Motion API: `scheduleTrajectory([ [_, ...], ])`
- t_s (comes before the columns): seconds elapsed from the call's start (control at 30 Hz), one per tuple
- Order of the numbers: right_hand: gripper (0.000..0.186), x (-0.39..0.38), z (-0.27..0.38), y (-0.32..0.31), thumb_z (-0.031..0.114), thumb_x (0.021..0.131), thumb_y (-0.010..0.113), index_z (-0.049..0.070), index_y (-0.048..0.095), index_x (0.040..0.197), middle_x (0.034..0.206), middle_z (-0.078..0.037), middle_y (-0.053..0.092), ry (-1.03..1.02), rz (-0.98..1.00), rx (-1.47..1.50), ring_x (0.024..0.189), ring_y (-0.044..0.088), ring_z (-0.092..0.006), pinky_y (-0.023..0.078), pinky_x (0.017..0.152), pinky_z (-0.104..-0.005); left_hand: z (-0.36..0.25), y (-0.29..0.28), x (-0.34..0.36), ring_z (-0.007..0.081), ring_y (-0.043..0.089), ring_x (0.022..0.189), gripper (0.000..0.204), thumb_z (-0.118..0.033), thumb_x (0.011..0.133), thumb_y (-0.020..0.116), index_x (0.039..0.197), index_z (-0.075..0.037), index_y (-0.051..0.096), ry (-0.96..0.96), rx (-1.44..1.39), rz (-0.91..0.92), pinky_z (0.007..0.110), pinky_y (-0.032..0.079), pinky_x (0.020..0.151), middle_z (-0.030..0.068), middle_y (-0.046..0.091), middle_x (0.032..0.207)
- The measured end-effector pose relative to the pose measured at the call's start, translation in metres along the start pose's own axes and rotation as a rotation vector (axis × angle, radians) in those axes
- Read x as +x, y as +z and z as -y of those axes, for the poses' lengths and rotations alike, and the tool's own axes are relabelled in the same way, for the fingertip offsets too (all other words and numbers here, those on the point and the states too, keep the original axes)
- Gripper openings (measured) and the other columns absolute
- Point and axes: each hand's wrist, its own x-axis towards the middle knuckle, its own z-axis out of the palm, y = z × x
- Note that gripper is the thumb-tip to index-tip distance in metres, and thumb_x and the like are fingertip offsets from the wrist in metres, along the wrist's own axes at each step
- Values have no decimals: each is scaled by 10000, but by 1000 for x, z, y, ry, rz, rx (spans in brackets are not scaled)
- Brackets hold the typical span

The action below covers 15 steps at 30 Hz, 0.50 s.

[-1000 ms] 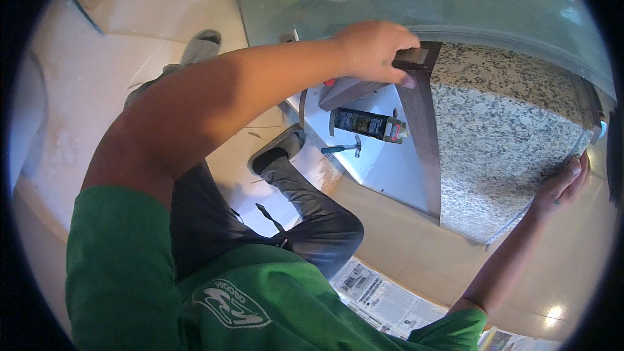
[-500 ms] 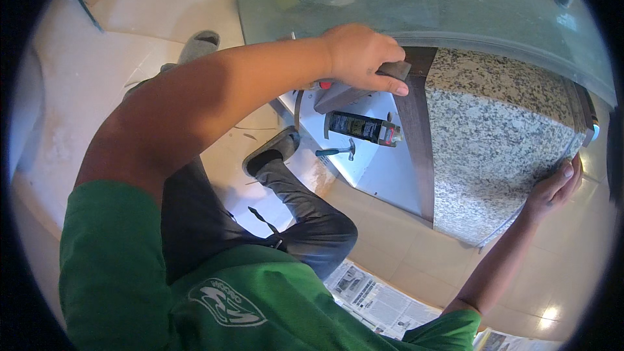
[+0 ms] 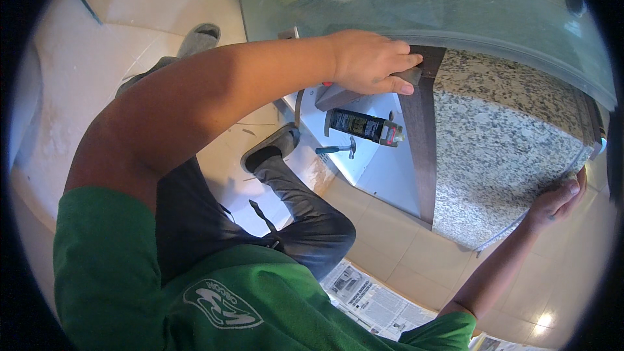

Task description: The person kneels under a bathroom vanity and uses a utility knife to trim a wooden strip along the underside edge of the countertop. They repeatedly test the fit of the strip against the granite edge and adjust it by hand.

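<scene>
1. At the slab's (image 3: 507,149) upper left corner, the left hand (image 3: 370,62) lies palm down, fingers (image 3: 406,65) curled over a small grey block (image 3: 351,94) that it presses against the dark strip (image 3: 419,149).
2. The strip runs along the slab's left edge, its long axis going from the left hand down toward the floor tiles (image 3: 396,247).
3. Left of the strip, below the left hand and apart from it, a dark tube (image 3: 361,125) and a hammer (image 3: 338,149) lie on a pale sheet (image 3: 383,169).
4. The speckled slab itself sits under a glass top (image 3: 416,0), between the two hands.
5. At the slab's lower right corner, the right hand (image 3: 559,198) cups the edge, fingers wrapped round it; it is well apart from the strip, so the left hand is the nearer one.
</scene>
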Motion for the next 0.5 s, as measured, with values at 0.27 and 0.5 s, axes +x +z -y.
scheduleTrajectory([
  [0.27, 621, 4, 4, -2, 409, 1103, 275, -97, 586, 1285, 1232, -232, 630, -40, 25, -44, 1155, 595, -335, 445, 1014, -416, -10, -1, 4, 332, 646, 972, 658, -517, 1030, 457, 1409, 17, 523, 22, -5, -32, 428, 547, 836, 155, 600, 1063],
  [0.5, 615, 6, -3, -5, 398, 1103, 275, -101, 588, 1278, 1225, -238, 628, -87, 39, -60, 1144, 598, -341, 453, 1002, -416, -7, 2, 3, 348, 638, 980, 626, -461, 1058, 403, 1398, 54, 506, 68, 7, -49, 448, 542, 835, 172, 588, 1054],
])
